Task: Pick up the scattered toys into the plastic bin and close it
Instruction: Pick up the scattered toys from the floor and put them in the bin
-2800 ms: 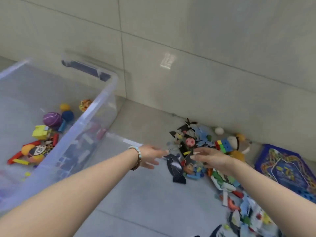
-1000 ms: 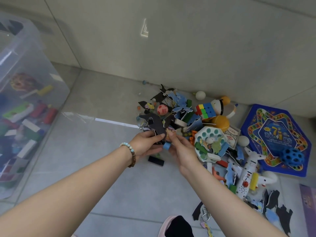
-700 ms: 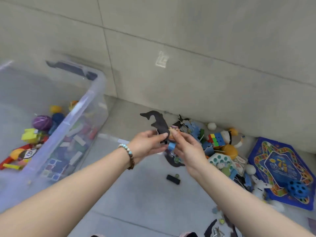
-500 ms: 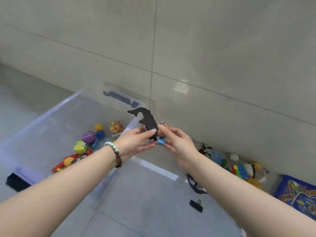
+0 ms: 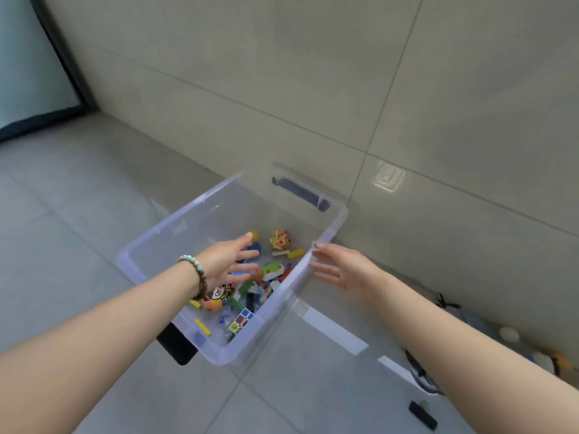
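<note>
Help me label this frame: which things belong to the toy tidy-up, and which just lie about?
Job: clear plastic bin, woven ball inside it, white ball and black block on the floor, left hand, right hand.
Lying about: bead bracelet, dark door frame, wall tiles.

both arms are reaching forward, the bare forearms converging. the left hand [image 5: 230, 263] is spreading its fingers, back of the hand up, gripping nothing. the right hand [image 5: 341, 267] is pointing straight fingers toward the left one, seemingly empty too, though blur is softening it.
</note>
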Demonstrator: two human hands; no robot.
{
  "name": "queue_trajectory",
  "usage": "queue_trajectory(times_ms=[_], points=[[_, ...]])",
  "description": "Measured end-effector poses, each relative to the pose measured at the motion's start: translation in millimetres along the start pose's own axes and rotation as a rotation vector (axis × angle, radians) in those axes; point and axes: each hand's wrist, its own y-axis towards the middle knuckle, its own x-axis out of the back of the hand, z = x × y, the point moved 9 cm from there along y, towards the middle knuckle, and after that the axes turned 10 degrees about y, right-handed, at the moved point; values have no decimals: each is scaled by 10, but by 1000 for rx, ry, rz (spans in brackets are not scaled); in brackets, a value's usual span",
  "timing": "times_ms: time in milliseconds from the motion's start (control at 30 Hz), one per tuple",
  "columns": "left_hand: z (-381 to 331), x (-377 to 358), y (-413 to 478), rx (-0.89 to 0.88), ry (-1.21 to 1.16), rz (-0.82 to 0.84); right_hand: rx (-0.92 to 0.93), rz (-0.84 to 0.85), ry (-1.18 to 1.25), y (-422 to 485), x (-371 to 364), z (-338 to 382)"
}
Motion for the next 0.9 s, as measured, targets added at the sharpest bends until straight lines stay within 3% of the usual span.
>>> queue_trajectory(times_ms=[133,267,433,567,700,900], points=[[-237,-656,-9,-79,-17,159,37,-83,-78,-233,978,153],[-299,-1522,80,-121,67,319,-44,-201,-153,-508,2050,-62],[354,-2628,325,-7,267,443,-185,-321,-355,-777,3058,-874],[1191,-3214,515,146,396,501,-167,-402,-346,-814,3406,-1568],[1749,-3483,629,223,410,503,25,-425,-425,-624,3417,-1917],[2053,-3407,753,301,235,327,229,-424,-678,-424,3291,-2027]])
